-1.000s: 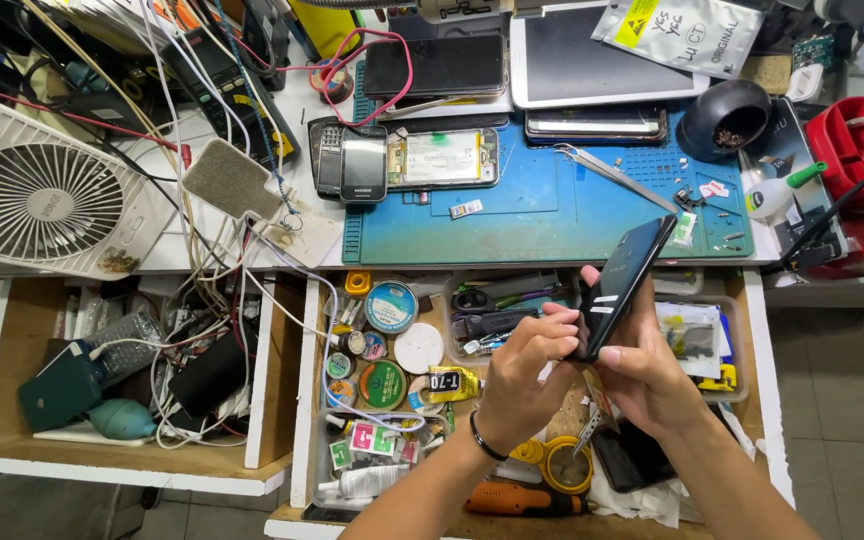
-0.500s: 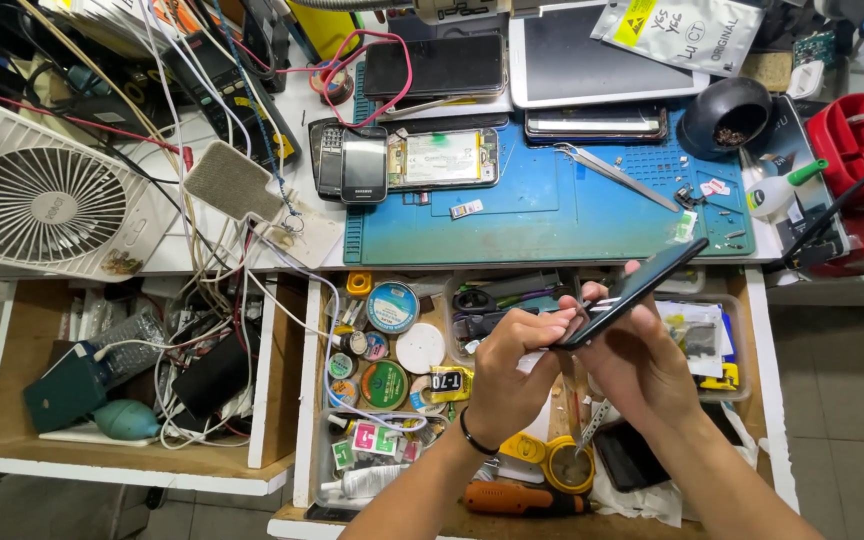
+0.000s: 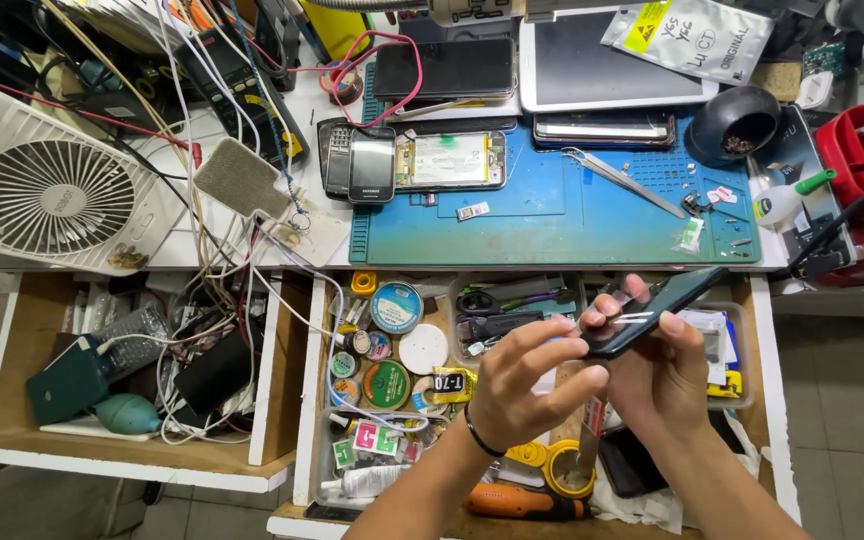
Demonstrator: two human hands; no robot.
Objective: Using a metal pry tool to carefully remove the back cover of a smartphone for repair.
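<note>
Head view looks down on a crowded repair counter (image 3: 252, 240) with two drawers pulled open below it. The largest thing on it is the white fan (image 3: 52, 195) at the left edge, then the blue work mat (image 3: 552, 215) in the middle, which carries an opened phone (image 3: 450, 160), a pair of tweezers (image 3: 624, 182) and some small loose screws and parts near its right side. Beneath the mat, the right-hand drawer (image 3: 312, 400) is packed with round tins, tape rolls and tubes.

Over that drawer, both hands meet on a dark phone (image 3: 652, 312), held tilted with its far end raised toward the mat's front edge. The right hand (image 3: 667, 385) cradles it from below, fingers wrapped round its lower edge and thumb on top, clenched firmly on the phone. The left hand (image 3: 522, 385) comes in from the side; its fingers (image 3: 562, 352) are stretched out and pinch at the near end of the phone, seemingly working at the edge or the screen face; what lies between the fingertips is too small to tell.

To do this well, I judge the right hand should keep the body steady and take the load, while the left works with light, even pressure along the edge rather than at one spot, since thin glass is likely to crack if bent. Keeping the phone low over the drawer would limit damage from a slip.
</note>
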